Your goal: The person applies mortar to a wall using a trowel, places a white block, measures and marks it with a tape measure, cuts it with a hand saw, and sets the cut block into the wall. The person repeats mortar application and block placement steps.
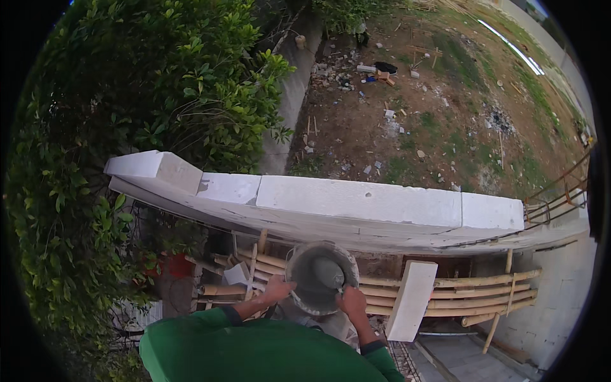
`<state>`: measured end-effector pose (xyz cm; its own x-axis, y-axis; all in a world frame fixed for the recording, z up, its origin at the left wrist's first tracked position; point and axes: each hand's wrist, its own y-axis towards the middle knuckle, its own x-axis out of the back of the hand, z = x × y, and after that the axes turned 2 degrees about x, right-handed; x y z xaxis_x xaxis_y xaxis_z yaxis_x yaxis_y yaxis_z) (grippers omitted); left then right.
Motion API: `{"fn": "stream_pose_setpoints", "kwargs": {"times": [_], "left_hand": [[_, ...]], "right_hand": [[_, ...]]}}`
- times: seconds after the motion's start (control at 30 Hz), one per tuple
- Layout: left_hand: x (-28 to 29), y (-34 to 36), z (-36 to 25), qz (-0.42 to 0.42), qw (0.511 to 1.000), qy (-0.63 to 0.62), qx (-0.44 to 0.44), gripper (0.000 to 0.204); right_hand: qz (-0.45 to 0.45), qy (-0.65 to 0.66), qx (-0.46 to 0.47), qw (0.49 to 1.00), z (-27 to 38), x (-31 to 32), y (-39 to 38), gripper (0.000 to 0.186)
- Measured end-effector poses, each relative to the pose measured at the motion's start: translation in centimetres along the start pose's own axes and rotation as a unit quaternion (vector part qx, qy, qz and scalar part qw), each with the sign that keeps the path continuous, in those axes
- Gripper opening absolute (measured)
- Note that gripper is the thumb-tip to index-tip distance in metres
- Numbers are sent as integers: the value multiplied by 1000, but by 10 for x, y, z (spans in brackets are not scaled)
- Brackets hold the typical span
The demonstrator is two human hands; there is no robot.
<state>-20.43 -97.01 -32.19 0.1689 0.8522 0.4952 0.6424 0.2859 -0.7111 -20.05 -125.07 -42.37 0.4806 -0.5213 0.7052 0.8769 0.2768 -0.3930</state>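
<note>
Bucket between — left hand gripping rim, right hand clasping trowel.

A scaffold of bamboo poles bears a long white block set across it between four and five o'clock, while the bucket sits over them at six, its underside hidden.

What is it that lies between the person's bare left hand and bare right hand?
In the head view, the round grey bucket is between the bare left hand and bare right hand, with the rounded grey trowel showing inside its opening.
</note>
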Motion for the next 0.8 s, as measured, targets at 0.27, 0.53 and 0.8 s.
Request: {"fn": "stream_pose_setpoints", "kwargs": {"times": [0.27,0.53,0.8], "left_hand": [[89,-41,68,-94,976,-197,17,32],[123,-38,129,-139,951,-269,61,32],[123,-36,168,-164,939,-294,70,38]], "right_hand": [[79,67,120,987,155,66,9,39],[90,84,198,973,310,139,84,42],[-55,-90,252,962,445,148,198,43]]}}
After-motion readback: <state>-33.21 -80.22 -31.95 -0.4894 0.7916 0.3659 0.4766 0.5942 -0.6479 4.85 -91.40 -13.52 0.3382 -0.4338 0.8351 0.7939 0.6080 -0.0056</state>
